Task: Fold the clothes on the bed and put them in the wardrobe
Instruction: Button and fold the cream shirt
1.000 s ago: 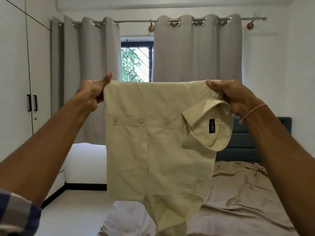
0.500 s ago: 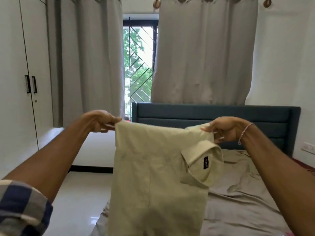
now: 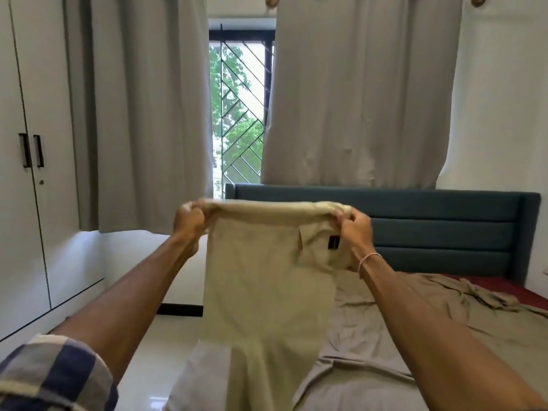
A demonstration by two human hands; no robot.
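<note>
The shirt (image 3: 267, 292) hung blurred, its hem running off the bottom edge, and it hid the near left corner of the bed (image 3: 444, 336). The fingertips of the left hand (image 3: 189, 221) and right hand (image 3: 355, 229) were buried in its top fold. The label (image 3: 333, 242) was too small to read, half covered by the right hand. The wardrobe (image 3: 29, 173) was cut off at the left edge.

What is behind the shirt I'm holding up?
Behind the shirt show the grey bed sheet, the blue headboard and the pale floor. What lies straight behind the cloth is covered.
</note>
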